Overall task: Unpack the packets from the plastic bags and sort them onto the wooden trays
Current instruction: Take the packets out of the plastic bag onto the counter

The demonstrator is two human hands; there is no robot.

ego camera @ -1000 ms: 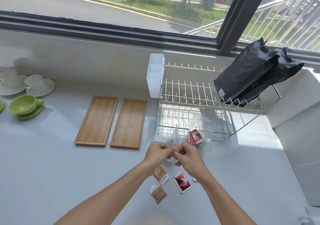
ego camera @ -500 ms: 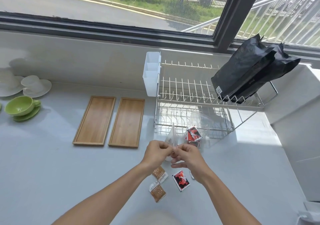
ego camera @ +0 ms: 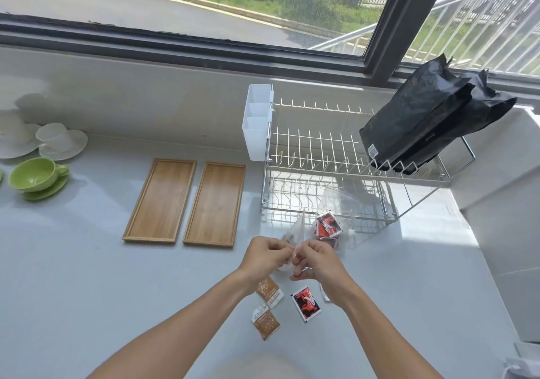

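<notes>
My left hand [ego camera: 267, 257] and my right hand [ego camera: 317, 261] meet above the counter and pinch the edge of a small clear plastic bag [ego camera: 295, 231] between them. Under my wrists lie two brown packets [ego camera: 270, 291] [ego camera: 265, 321] and one red-and-black packet [ego camera: 306, 303]. A second clear bag [ego camera: 340, 203] with red-and-black packets [ego camera: 328, 226] inside lies in front of the dish rack. Two bare wooden trays [ego camera: 160, 200] [ego camera: 214, 203] sit side by side to the left.
A wire dish rack [ego camera: 321, 156] with a white cutlery holder [ego camera: 257, 121] and two black pouches [ego camera: 432, 115] stands at the back right. A green cup [ego camera: 36, 174] and white cups with saucers [ego camera: 55, 139] are at the far left.
Both hands stay together on the clear bag, with only small finger shifts. The camera has drifted slightly, so the scene sits a little lower and left.
</notes>
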